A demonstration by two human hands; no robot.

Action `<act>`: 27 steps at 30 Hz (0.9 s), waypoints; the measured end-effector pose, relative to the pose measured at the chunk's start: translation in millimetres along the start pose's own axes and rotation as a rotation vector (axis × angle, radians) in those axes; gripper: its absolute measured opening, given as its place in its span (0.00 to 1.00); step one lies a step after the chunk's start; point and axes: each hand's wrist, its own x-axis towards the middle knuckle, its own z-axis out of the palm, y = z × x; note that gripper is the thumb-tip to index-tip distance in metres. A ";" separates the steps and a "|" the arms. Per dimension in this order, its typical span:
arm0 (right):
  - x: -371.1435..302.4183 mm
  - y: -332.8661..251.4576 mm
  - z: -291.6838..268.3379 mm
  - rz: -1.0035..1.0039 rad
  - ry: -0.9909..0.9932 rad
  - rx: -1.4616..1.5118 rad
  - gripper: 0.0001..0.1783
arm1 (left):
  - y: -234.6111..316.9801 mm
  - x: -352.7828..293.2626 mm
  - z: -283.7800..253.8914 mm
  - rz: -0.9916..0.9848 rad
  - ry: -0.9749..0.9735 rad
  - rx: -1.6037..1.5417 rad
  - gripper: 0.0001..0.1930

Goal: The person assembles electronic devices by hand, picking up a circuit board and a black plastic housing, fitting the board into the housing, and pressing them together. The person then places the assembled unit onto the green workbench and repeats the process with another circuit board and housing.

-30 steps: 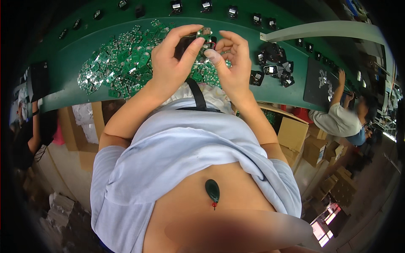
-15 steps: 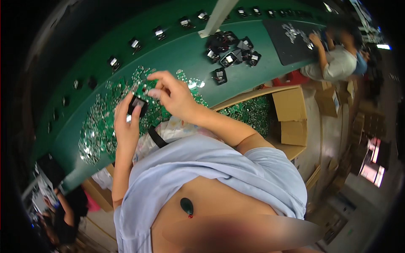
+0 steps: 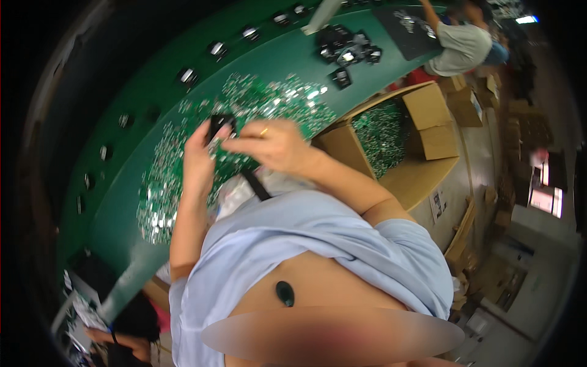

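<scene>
While both hands meet above the green table point(image 3: 153, 122), the left hand point(image 3: 199, 156) grips a small black part point(image 3: 218, 124), fingers closed round it. The right hand point(image 3: 272, 145), fingers loosely curled, touches it over the scattered circuit boards point(image 3: 275, 104).

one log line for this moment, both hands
left hand: holds small black part | right hand: fingers at same part | below: pile of green circuit boards on green bench | right: open carton
</scene>
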 end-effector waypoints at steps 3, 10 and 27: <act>4.5 -4.7 9.2 -0.033 0.061 -0.031 0.13 | 3.5 0.3 -6.1 0.009 -0.031 -0.021 0.12; 7.9 -5.1 26.5 0.001 -0.094 0.098 0.13 | -16.5 1.3 -24.7 -0.007 -0.069 -0.102 0.12; 40.0 8.0 63.8 0.071 0.130 -0.067 0.08 | -5.9 -1.5 -38.8 0.059 0.098 -0.161 0.22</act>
